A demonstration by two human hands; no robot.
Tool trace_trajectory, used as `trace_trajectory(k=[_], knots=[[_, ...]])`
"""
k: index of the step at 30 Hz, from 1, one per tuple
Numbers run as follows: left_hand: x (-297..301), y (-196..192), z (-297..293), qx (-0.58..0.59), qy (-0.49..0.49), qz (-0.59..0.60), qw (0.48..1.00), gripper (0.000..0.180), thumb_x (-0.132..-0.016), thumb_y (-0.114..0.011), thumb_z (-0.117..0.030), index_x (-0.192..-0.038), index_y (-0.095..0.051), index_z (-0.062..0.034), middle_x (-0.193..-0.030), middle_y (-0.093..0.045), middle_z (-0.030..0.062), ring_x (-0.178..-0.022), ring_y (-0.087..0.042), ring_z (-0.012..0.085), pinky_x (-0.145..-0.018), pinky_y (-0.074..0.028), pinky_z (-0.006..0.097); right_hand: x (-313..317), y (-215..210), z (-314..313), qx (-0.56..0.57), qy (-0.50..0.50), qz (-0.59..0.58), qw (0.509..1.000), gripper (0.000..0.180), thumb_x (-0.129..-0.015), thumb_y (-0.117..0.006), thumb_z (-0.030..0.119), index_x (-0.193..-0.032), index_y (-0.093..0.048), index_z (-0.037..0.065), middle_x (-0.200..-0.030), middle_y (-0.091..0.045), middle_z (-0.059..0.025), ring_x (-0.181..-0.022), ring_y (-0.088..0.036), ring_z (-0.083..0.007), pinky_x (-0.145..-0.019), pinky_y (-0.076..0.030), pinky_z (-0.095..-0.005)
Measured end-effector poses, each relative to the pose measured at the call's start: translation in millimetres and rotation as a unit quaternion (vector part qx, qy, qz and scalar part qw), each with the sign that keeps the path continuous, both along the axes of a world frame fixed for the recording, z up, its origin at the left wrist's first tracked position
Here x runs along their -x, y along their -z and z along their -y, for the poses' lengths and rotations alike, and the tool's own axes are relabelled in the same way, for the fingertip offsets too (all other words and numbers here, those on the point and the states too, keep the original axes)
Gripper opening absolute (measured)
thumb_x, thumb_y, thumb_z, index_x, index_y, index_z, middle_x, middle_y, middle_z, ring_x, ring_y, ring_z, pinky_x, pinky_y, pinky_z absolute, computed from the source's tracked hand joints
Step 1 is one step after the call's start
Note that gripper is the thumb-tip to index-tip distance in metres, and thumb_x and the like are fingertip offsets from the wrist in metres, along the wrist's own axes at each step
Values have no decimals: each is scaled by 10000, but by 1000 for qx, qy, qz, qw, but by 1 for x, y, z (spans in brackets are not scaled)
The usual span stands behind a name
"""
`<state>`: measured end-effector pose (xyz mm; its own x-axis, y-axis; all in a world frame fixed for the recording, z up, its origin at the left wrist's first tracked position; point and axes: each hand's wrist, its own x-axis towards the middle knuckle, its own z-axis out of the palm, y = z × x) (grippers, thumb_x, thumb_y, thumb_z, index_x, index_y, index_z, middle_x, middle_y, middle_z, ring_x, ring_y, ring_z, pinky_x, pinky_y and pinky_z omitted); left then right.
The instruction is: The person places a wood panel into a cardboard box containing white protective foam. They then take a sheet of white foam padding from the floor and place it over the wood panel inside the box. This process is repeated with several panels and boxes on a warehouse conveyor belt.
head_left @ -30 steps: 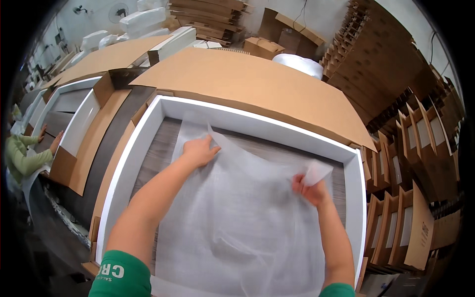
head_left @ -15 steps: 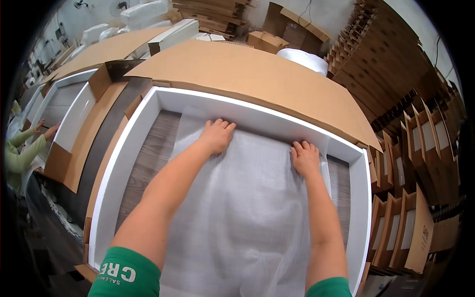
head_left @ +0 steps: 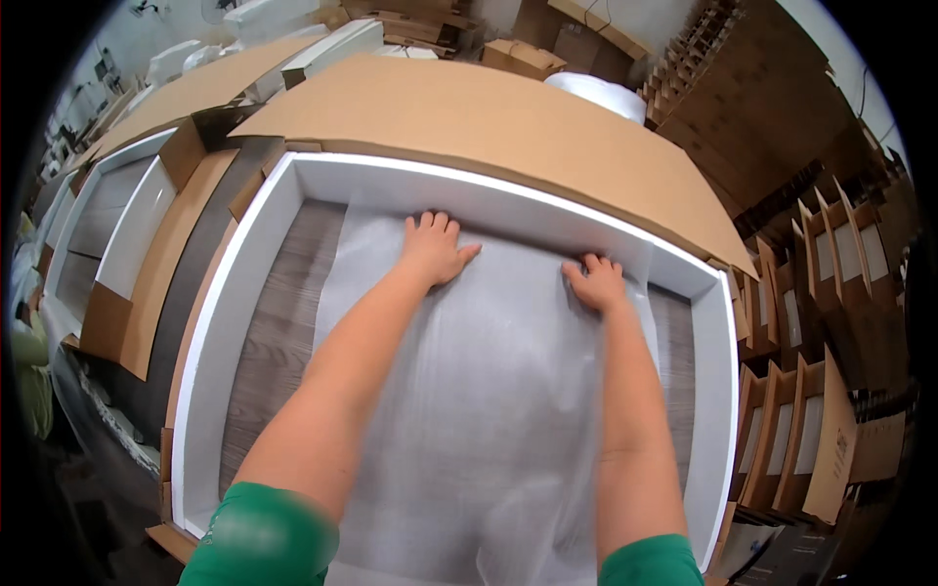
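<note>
A sheet of translucent white foam wrap [head_left: 489, 391] lies inside a white-walled rectangular frame [head_left: 207, 337] with a grey wood-grain bottom [head_left: 283, 283]. My left hand [head_left: 435, 251] presses on the sheet near the frame's far wall, fingers spread and thumb stretched to the right. Farther right, my right hand [head_left: 598, 283] rests on the sheet by the same wall, its fingers apart. Neither hand grips anything. Wrinkles run through the near part of the sheet, between my forearms. The frame sits in an opened cardboard carton, whose wide flap [head_left: 489, 127] extends beyond the far wall.
Another white frame in cardboard [head_left: 137, 230] stands to the left, with part of a person in light green [head_left: 31, 381] beside it. Cardboard dividers with pale panels [head_left: 782, 439] are stacked on the right. A white rounded bundle [head_left: 598, 95] lies behind the flap.
Both my hands have shifted slightly along the far wall, with the thumbs now spread inward. The sheet's left edge lies a little farther left. The other person's hands have left the left frame.
</note>
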<state>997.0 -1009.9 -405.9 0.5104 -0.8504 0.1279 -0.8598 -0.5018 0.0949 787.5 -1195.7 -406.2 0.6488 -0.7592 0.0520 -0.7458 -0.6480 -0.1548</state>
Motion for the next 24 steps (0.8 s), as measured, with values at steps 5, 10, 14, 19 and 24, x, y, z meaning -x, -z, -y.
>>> trace_trajectory(k=[5,10,14,19,24], knots=[[-28,-5,-54,222,71,-92,968,512,-843,-532,-377,-1188,-469,-5,-1187,-496,202,-1075,-461,368,-915,-366,417,76,-48,11,-245,36,394,885,351,-808,-609,267,-1019,-579,-11,-860,-625,-75,-811,-582,-142,-721,-448,-251],[28,-108,-155,11,69,-283,956,346,-839,-552,-340,-977,-614,-29,-995,-603,161,-903,-569,293,-766,-448,358,186,-106,-84,-373,76,272,884,285,-836,-576,217,-994,-581,-20,-775,-594,-36,-675,-552,-104,-639,-434,-224],[90,-115,-218,-83,271,-235,930,330,-830,-566,-354,-973,-621,-61,-987,-603,146,-942,-563,289,-798,-433,356,274,-149,-161,-272,41,127,953,281,-831,-588,201,-1017,-573,-9,-756,-587,-63,-633,-533,-113,-602,-443,-243],[181,-139,-288,-236,379,-232,864,493,-843,-508,-463,-1204,-500,-128,-1278,-424,187,-1237,-332,356,-1001,-216,522,328,-177,-229,-246,-32,132,960,273,-813,-606,171,-1018,-560,-3,-952,-584,-156,-799,-583,-243,-667,-469,-297],[212,-143,-325,-355,332,-229,843,513,-843,-468,-515,-1262,-457,-221,-1372,-296,191,-1285,-249,356,-1018,-144,562,380,-187,-289,-48,-80,206,974,275,-767,-640,114,-1017,-562,27,-1118,-527,-166,-1003,-516,-330,-821,-445,-363]])
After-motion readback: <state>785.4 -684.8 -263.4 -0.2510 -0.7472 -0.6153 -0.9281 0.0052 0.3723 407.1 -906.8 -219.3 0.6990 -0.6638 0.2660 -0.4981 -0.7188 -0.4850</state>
